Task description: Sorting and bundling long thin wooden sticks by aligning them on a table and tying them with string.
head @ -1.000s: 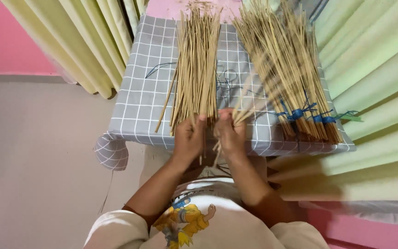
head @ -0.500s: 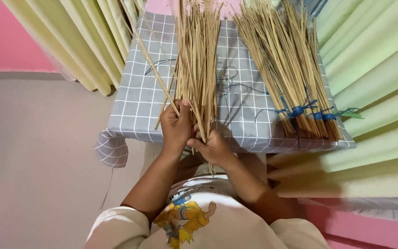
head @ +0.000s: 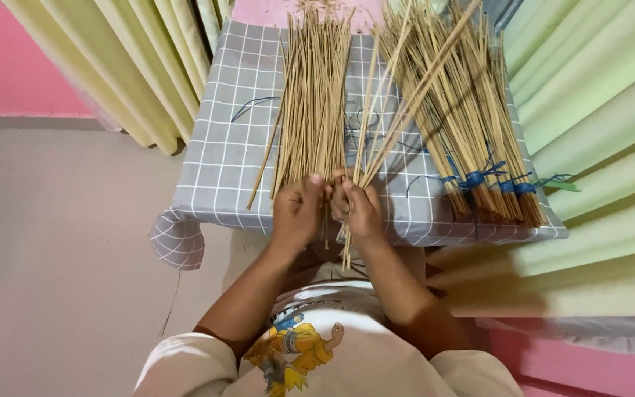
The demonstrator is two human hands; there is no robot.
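I see my right hand (head: 360,209) clamped around a few thin sticks (head: 391,121), gripping them near their lower ends, so their long axis runs up and away from me, fanning slightly to the right over the tied bundles (head: 479,147). My left hand (head: 297,212) sits just beside it, fingers curled onto the near ends of the loose pile (head: 314,110), which lies lengthwise on the checked cloth (head: 222,147). The held sticks stand between pile and bundles, and the right hand is the nearer one to those bundles.
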